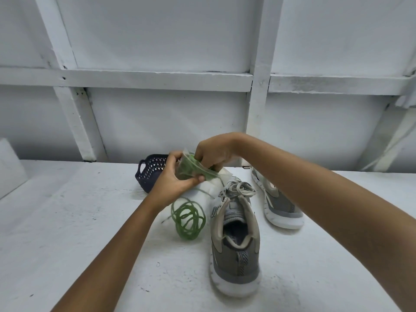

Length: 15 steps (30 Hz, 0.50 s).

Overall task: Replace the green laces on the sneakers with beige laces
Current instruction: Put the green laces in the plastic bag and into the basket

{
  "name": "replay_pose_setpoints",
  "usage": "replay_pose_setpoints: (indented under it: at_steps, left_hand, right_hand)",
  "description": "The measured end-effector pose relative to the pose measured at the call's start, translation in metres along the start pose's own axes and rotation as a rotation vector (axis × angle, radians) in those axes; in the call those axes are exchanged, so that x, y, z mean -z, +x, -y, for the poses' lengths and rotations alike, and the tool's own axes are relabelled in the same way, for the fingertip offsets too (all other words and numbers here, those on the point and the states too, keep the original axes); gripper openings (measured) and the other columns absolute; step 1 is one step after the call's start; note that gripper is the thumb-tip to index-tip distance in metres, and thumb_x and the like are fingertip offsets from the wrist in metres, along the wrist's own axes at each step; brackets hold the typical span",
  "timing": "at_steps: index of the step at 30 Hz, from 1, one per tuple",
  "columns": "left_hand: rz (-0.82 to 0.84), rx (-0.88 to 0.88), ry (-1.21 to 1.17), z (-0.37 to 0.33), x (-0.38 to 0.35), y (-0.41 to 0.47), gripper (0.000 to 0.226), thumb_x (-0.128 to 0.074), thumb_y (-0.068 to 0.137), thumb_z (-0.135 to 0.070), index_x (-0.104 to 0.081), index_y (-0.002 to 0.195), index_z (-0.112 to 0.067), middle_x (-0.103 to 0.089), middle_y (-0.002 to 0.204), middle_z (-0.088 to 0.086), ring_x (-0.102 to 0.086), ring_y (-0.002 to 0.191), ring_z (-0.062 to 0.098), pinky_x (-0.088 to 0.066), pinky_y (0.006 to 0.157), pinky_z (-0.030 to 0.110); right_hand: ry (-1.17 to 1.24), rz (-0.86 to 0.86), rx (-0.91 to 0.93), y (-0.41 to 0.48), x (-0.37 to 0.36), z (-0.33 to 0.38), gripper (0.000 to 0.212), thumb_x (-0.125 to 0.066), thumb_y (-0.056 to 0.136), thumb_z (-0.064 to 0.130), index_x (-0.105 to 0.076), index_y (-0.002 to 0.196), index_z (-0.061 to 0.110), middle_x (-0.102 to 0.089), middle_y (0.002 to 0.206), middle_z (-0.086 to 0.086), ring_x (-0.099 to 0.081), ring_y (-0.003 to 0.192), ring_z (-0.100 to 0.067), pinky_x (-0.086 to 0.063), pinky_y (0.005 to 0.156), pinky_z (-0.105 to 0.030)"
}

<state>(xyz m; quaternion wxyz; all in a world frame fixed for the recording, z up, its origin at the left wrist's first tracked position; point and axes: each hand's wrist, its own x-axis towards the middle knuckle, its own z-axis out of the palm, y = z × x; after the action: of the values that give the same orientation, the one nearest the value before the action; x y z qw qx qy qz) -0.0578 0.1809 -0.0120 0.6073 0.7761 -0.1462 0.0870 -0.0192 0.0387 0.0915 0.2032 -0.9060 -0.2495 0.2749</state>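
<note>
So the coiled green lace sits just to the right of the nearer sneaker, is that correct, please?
Not quite: the head view shows the coiled green lace just to the left of the nearer sneaker, not to the right.

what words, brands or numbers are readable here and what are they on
Nothing reads clearly.
Dark lettering on the side of the near grey mesh sneaker with beige trim: too blurred to read.
Print on its insole: too blurred to read.
Dark blue plastic basket, clear plastic bag of green laces: no text visible.
</note>
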Motion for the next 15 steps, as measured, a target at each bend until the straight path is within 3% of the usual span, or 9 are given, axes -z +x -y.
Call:
replay_pose_setpoints:
  at_steps: [4, 8, 11, 15]
  left_hand:
    - [-0.014, 0.009, -0.038, 0.002, 0.001, 0.0, 0.062, -0.079, 0.06, -0.03, -0.046, 0.112, -0.031, -0.064, 0.113, -0.002, -0.064, 0.104, 0.01, -0.047, 0.096, 0.03]
    - [-0.033, 0.009, -0.078, 0.003, 0.006, 0.0, 0.058, -0.078, 0.06, -0.029, -0.046, 0.109, -0.032, -0.065, 0.111, -0.003, -0.065, 0.1, 0.005, -0.05, 0.091, 0.025]
    - [-0.036, 0.007, -0.099, 0.002, 0.006, -0.001, 0.056, -0.078, 0.06, -0.032, -0.046, 0.106, -0.035, -0.066, 0.104, -0.004, -0.068, 0.093, 0.006, -0.055, 0.081, 0.026]
    - [-0.049, -0.016, -0.113, -0.001, 0.002, 0.001, 0.055, -0.077, 0.062, -0.035, -0.047, 0.107, -0.031, -0.068, 0.104, -0.003, -0.069, 0.091, 0.007, -0.056, 0.076, 0.025]
  right_hand:
    - [0.131, 0.129, 0.005, 0.003, 0.008, -0.002, 0.016, -0.053, 0.091, -0.002, -0.06, 0.104, -0.008, -0.06, 0.078, -0.012, -0.056, 0.07, -0.02, -0.055, 0.074, -0.029]
    - [0.174, -0.039, 0.064, -0.014, 0.028, -0.002, 0.03, -0.054, 0.093, 0.005, -0.057, 0.122, -0.001, -0.065, 0.103, -0.019, -0.065, 0.088, -0.025, -0.054, 0.084, -0.03]
    - [0.163, -0.15, 0.099, -0.021, 0.029, 0.0, 0.032, -0.055, 0.095, 0.02, -0.061, 0.117, -0.002, -0.067, 0.106, -0.019, -0.066, 0.098, -0.027, -0.055, 0.084, -0.029]
    - [0.083, -0.073, 0.044, -0.019, 0.014, -0.001, 0.044, -0.049, 0.097, 0.031, -0.063, 0.11, -0.008, -0.069, 0.102, -0.02, -0.068, 0.093, -0.029, -0.057, 0.084, -0.035]
